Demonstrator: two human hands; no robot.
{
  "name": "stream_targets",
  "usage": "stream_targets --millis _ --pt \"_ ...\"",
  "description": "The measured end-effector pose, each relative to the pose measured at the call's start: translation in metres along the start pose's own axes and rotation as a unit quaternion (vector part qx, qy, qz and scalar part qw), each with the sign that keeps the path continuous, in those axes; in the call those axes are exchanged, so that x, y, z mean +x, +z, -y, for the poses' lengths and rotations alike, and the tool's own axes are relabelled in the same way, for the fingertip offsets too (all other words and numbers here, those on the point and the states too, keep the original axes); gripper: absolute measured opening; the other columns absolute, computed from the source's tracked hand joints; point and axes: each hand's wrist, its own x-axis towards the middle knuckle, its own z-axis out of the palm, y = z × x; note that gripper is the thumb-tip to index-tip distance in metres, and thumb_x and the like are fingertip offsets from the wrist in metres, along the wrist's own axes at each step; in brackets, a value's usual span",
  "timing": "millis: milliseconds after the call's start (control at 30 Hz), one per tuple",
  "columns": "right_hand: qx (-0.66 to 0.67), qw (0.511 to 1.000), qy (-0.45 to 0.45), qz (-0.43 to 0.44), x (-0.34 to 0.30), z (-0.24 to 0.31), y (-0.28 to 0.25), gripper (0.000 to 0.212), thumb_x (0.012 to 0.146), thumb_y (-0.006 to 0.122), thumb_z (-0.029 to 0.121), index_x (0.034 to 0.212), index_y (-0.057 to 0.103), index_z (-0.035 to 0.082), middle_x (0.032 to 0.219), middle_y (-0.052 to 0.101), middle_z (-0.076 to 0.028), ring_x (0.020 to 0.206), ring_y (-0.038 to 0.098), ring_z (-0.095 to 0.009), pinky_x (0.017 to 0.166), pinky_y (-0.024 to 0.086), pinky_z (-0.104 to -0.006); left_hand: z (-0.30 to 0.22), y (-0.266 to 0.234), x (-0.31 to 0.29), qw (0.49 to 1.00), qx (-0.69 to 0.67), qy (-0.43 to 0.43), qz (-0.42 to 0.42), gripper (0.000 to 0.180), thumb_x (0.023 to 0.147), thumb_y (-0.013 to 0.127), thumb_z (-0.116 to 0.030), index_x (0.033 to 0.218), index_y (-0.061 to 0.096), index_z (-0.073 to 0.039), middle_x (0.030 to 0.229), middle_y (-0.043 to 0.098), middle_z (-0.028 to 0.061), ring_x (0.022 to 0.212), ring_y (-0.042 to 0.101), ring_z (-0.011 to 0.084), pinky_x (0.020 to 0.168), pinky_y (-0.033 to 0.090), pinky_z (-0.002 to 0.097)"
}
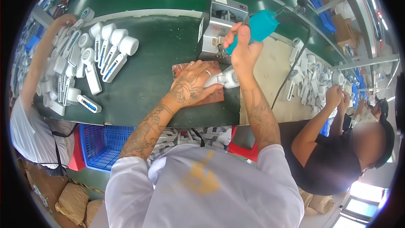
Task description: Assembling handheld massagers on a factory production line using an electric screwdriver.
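My left hand [192,82] lies over a white handheld fan [228,79], pinning its body down with the fingers closed around it. Under both is a reddish block [213,97] on the green work surface. In my right hand [245,52] is a teal electric screwdriver [259,27], gripped near its lower end and tilted. Its tip is at the front of a grey metal screw feeder [217,27], though my fingers partly hide the exact contact.
More white handheld fans [112,55] lie in rows and a pile at left, where a co-worker's arm [40,65] reaches. Another heap of white fans [310,74] lies at right before a person in black [333,160]. A blue basket [105,143] stands below the table edge.
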Motion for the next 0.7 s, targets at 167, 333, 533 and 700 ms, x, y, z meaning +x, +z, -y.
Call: stream_targets --millis 167,333,533,700 --pt "0.045 0.998 0.026 -0.025 -0.032 0.021 -0.018 0.034 0.1 0.062 0.03 0.099 0.06 -0.004 0.076 0.061 -0.007 0.059 0.057 -0.013 0.053 0.047 -0.0281 -0.007 -0.004 0.001 0.999 -0.031 0.002 -0.017 0.047 0.087 0.071 -0.044 0.113 0.069 -0.005 0.118 0.064 0.0171 0.121 0.055 0.0429 0.109 0.041 0.0514" --pt "0.064 0.997 0.01 -0.035 -0.042 0.017 -0.017 0.03 0.101 0.061 0.025 0.1 0.058 -0.004 0.084 0.061 -0.009 0.061 0.057 -0.014 0.055 0.049 -0.029 -0.007 -0.007 0.004 0.999 -0.032 -0.017 0.024 0.045 0.09 0.068 -0.044 0.114 0.069 -0.006 0.125 0.062 0.015 0.122 0.055 0.0362 0.109 0.041 0.0508" --pt "0.07 0.997 0.018 -0.012 -0.043 0.007 -0.02 0.029 0.101 0.061 0.025 0.101 0.056 -0.004 0.081 0.06 -0.009 0.061 0.057 -0.014 0.055 0.048 -0.0291 -0.001 0.0 0.002 0.999 -0.018 -0.005 0.035 0.047 0.089 0.068 -0.045 0.113 0.067 -0.005 0.124 0.062 0.0183 0.123 0.055 0.0406 0.109 0.041 0.0513" --pt "0.027 0.999 0.018 -0.013 -0.045 0.001 -0.018 0.045 0.1 0.059 0.042 0.093 0.051 -0.001 0.067 0.052 -0.008 0.057 0.052 -0.018 0.054 0.046 -0.0325 -0.003 0.001 0.003 0.999 -0.025 -0.019 0.04 0.048 0.09 0.068 -0.046 0.113 0.066 -0.004 0.124 0.062 0.0182 0.124 0.054 0.0414 0.109 0.04 0.0518"
